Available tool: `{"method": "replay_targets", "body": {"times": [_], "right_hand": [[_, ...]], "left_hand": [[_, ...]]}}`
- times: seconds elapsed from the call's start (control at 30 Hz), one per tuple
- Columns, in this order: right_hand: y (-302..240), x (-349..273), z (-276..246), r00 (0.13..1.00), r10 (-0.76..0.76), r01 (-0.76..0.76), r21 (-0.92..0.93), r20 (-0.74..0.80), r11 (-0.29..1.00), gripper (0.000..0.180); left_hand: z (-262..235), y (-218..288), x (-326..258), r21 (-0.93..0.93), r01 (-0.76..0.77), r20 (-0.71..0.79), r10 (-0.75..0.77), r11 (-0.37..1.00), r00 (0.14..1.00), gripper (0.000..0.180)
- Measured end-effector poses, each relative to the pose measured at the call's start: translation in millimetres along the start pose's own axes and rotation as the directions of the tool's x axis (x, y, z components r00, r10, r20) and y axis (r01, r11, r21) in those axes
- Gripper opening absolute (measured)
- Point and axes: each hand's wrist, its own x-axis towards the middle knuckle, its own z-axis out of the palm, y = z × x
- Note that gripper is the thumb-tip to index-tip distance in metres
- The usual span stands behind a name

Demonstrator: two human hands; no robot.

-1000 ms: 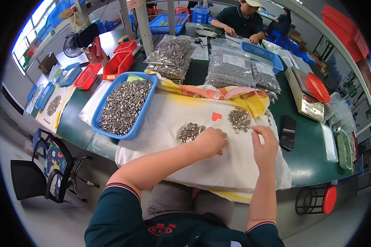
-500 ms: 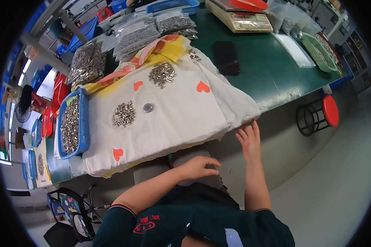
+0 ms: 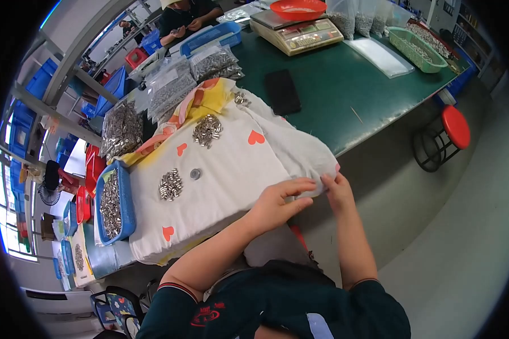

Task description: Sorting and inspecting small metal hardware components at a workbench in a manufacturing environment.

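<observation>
Moved since half a second ago: with the left hand, up from before the lap to the near right corner of the white cloth; with the right hand, fingers closer together at the same corner. With the right grip, pinching narrowly the cloth edge between thumb and fingers. With the left grip, rather narrow, thumb and fingers a little apart at the same edge; cannot tell if holding any fabric there.

Can see the cloth spread on the green surface, hanging over its near side. On it, can find a grey disc just beside the nearer heap of metal pieces, and farther away another heap. At the left, touching the cloth, can see a blue basket full of similar pieces. Beyond the cloth, must mention clear bags of small parts, a black flat object, then a weighing scale with a red tray on top.
</observation>
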Motion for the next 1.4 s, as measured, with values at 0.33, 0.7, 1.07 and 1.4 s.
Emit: {"method": "replay_targets", "body": {"times": [0.33,0.7,1.07,1.4], "right_hand": [[25.3,14.6,130.9,0.784,-0.458,0.619,-0.481,0.419,0.62,0.063],[-2.4,46.1,158.3,0.94,-0.337,0.337,-0.335,0.062,0.88,0.068],[24.8,32.2,169.1,0.854,-0.502,0.5,-0.491,0.138,0.713,0.055],[28.5,47.7,140.0,0.822,-0.52,0.542,-0.598,0.231,0.591,0.054]], "left_hand": [[-32.9,-9.0,54.4,-0.476,-0.249,-0.489,-0.019,0.844,0.872,0.064],[-25.2,-19.8,45.0,-0.477,-0.186,-0.184,0.11,0.859,0.977,0.064],[-42.3,-24.5,44.4,-0.483,-0.21,-0.265,0.087,0.85,0.96,0.063],[-40.9,-16.4,43.5,-0.594,-0.124,-0.202,0.002,0.795,0.979,0.059]]}}
